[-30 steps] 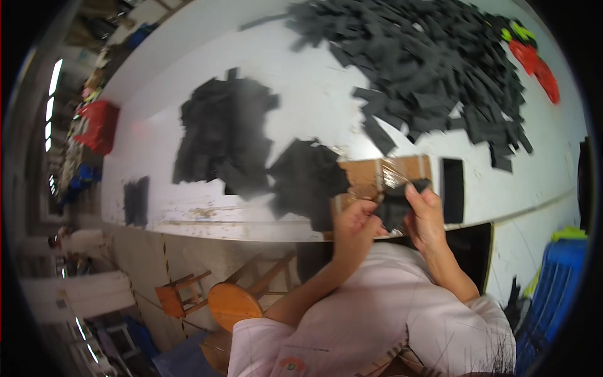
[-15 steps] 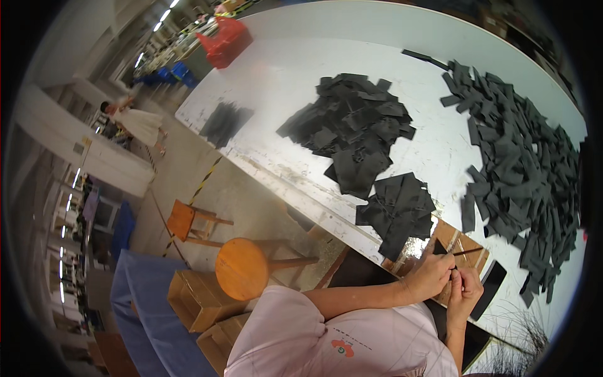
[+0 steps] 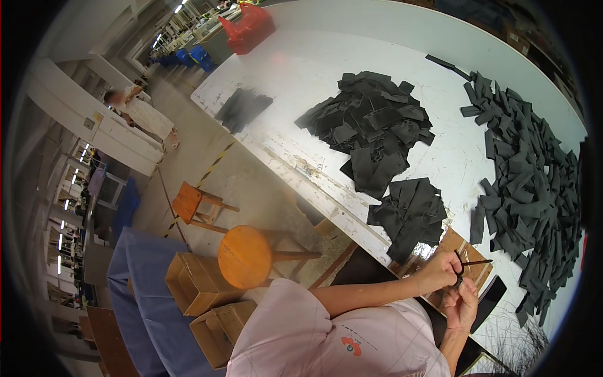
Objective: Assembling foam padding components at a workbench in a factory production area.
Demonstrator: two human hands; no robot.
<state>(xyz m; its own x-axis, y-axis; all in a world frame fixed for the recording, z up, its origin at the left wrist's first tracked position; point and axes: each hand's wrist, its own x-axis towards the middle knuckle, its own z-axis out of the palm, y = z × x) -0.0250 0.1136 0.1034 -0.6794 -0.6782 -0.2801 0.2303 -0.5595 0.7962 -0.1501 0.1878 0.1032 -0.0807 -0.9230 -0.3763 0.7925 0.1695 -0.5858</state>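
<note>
Close together over a brown board (image 3: 453, 241) at the near table edge, both of my hands are closed on one narrow black strip (image 3: 460, 259). The strip bends in a loop above the fingers of my left hand (image 3: 438, 274). Just below it, my right hand (image 3: 461, 305) pinches the strip's lower part; the fingers hide most of it. A thin dark rod (image 3: 478, 262) lies across the board beside my left fingertips. Left of the board is a small stack of flat black fabric pieces (image 3: 411, 212). Beyond lies a larger heap of black pieces (image 3: 370, 122).
Many short black strips (image 3: 534, 182) cover the table's right side. A dark flat slab (image 3: 490, 304) lies right of my hands. Further off are a blurred black pile (image 3: 244, 109) and a red plastic bag (image 3: 247, 29). Left stand a round stool (image 3: 245, 256), cardboard boxes (image 3: 200, 286) and a distant person (image 3: 147, 119).
The view has shifted, so the table contents sit further right. The black strip now shows as a loop above my left fingers. The distant person has changed posture.
</note>
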